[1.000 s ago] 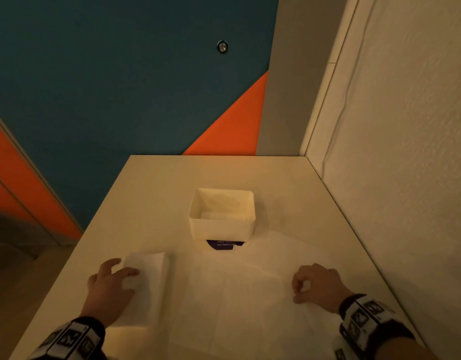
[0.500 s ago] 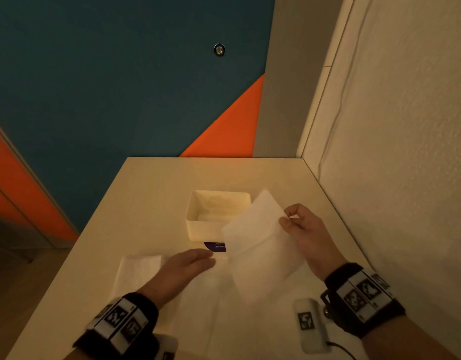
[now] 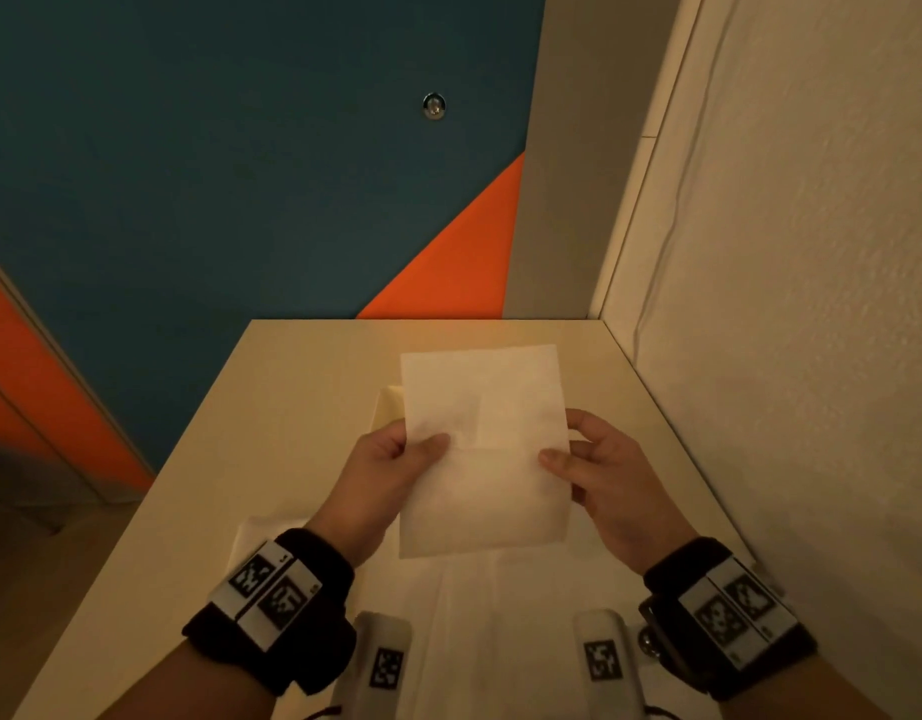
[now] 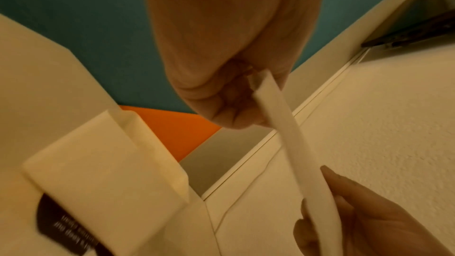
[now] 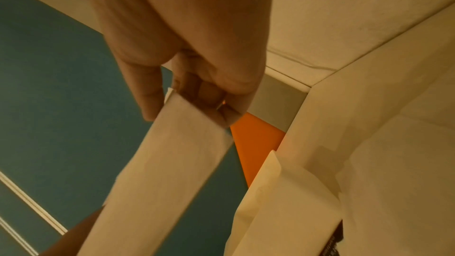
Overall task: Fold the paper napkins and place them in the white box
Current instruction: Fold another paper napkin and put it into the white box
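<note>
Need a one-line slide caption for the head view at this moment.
Both hands, left and right, pinch a napkin by its side edges above the table, hiding most of the white box.

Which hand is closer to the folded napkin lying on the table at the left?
Left. The left hand is raised just above and right of the folded napkin on the table; the right hand is farther right, across the held napkin.

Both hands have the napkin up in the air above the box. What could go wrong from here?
The napkin is pinched only at its side edges by the left hand and right hand, so it may sag and crease crookedly. It also hides most of the white box, so placing could miss.
</note>
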